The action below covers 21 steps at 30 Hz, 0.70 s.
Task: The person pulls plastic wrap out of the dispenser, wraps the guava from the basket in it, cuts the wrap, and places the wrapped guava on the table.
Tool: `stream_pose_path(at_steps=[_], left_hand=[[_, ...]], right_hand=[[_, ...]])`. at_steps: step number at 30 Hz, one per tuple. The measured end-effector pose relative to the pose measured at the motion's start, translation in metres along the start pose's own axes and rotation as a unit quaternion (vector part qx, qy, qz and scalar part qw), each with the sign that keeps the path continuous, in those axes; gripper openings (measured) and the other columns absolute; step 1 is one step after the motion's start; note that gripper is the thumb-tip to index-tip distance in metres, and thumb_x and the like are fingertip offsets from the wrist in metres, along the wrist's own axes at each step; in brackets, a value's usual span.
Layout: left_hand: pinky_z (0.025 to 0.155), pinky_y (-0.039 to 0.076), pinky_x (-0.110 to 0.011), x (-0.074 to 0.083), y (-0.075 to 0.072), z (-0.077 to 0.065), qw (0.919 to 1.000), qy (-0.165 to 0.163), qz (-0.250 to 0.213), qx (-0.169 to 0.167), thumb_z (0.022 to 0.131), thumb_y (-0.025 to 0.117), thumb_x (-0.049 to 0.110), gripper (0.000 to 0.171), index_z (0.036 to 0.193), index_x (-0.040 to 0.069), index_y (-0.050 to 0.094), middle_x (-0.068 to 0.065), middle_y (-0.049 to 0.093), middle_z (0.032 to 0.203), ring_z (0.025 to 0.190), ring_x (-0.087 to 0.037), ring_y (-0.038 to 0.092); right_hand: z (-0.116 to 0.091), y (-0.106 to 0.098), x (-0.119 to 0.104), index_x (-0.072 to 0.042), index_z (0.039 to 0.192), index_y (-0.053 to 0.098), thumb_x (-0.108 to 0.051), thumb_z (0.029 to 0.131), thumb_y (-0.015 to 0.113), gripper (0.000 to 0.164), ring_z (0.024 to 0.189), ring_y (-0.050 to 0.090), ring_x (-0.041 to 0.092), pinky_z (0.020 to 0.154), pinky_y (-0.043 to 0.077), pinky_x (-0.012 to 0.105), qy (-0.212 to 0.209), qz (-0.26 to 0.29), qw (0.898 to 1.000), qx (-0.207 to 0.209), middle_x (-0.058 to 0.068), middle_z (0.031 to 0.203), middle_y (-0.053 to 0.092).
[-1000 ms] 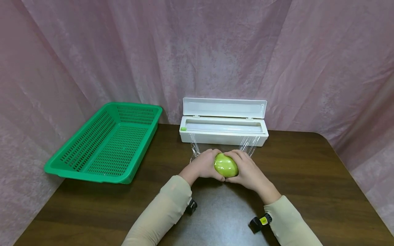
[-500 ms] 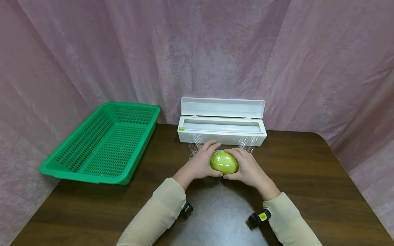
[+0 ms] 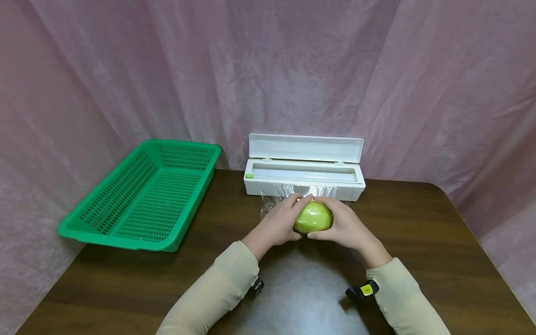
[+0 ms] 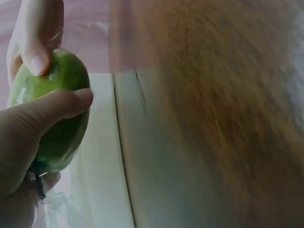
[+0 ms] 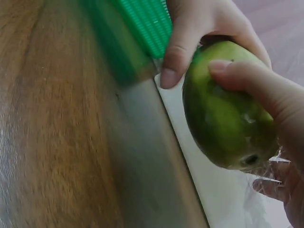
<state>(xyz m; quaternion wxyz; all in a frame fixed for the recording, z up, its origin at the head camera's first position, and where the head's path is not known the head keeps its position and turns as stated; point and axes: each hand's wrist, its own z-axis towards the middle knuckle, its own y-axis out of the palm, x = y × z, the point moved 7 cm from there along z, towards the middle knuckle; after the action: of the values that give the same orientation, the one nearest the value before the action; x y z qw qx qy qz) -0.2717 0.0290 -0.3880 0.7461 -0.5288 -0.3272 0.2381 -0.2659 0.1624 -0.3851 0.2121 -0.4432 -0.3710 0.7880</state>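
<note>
In the head view, a glossy green fruit (image 3: 313, 217) is held above the table between both hands. Its kind is unclear, but a short dark stem shows in the left wrist view. Clear plastic wrap clings to it and runs in creased strands (image 3: 282, 190) back to the open white wrap dispenser (image 3: 304, 190). My left hand (image 3: 279, 219) grips the fruit's left side, thumb across it in the left wrist view. The right hand (image 3: 345, 223) grips the other side; its thumb presses on the green skin (image 5: 223, 118) in the right wrist view. Some fingers are hidden behind the fruit.
A green plastic basket (image 3: 177, 228) stands on the left of the brown wooden table (image 3: 418, 242). The dispenser's lid (image 3: 305, 147) is raised, with a roll of wrap (image 3: 304, 175) inside. Pink curtains (image 3: 310, 65) hang behind and beside the table.
Both hands have shifted their hold on the fruit, which now sits slightly farther right. The left fingers lifted off its top, then came back over it. The wrap strands have drawn closer together.
</note>
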Motion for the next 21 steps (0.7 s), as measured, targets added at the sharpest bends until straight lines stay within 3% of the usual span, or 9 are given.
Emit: stream_pose_path(at_steps=[5, 12, 17, 21], left_hand=[[0.091, 0.05, -0.035, -0.005, -0.009, 0.002, 0.9984, -0.003, -0.027, 0.05, 0.065, 0.085, 0.026, 0.092, 0.14, 0.009, 0.035, -0.008, 0.051, 0.126, 0.108, -0.02, 0.056], [0.089, 0.05, -0.036, -0.012, -0.021, 0.002, 0.9922, -0.012, -0.085, 0.09, 0.063, 0.086, 0.028, 0.082, 0.131, 0.009, 0.044, -0.007, 0.052, 0.125, 0.106, -0.019, 0.056], [0.088, 0.051, -0.036, -0.011, -0.03, 0.003, 0.988, -0.003, -0.099, 0.118, 0.063, 0.087, 0.03, 0.083, 0.132, 0.01, 0.045, -0.008, 0.047, 0.128, 0.106, -0.02, 0.057], [0.09, 0.051, -0.037, -0.011, -0.032, 0.003, 0.9875, -0.015, -0.11, 0.112, 0.063, 0.087, 0.031, 0.087, 0.136, 0.01, 0.044, -0.009, 0.049, 0.128, 0.109, -0.021, 0.056]], right_hand=[[0.0, -0.004, 0.004, -0.013, 0.132, 0.044, -0.039, 0.063, 0.087, 0.085, 0.095, 0.059, 0.019, 0.08, 0.048, 0.039, 0.022, 0.036, 0.999, 0.007, 0.005, 0.12, 0.059], [0.004, -0.004, 0.0, -0.011, 0.141, 0.036, -0.034, 0.063, 0.088, 0.097, 0.12, 0.047, 0.027, 0.096, 0.042, 0.047, -0.01, 0.03, 0.999, 0.022, 0.01, 0.14, 0.039], [0.007, -0.012, -0.005, -0.013, 0.138, 0.038, -0.027, 0.061, 0.09, 0.094, 0.112, 0.051, 0.025, 0.091, 0.045, 0.047, -0.028, 0.023, 0.998, 0.058, 0.011, 0.128, 0.05], [0.008, -0.018, -0.007, -0.014, 0.134, 0.045, -0.028, 0.059, 0.091, 0.089, 0.111, 0.052, 0.023, 0.09, 0.046, 0.045, -0.037, 0.022, 0.997, 0.071, 0.009, 0.125, 0.053]])
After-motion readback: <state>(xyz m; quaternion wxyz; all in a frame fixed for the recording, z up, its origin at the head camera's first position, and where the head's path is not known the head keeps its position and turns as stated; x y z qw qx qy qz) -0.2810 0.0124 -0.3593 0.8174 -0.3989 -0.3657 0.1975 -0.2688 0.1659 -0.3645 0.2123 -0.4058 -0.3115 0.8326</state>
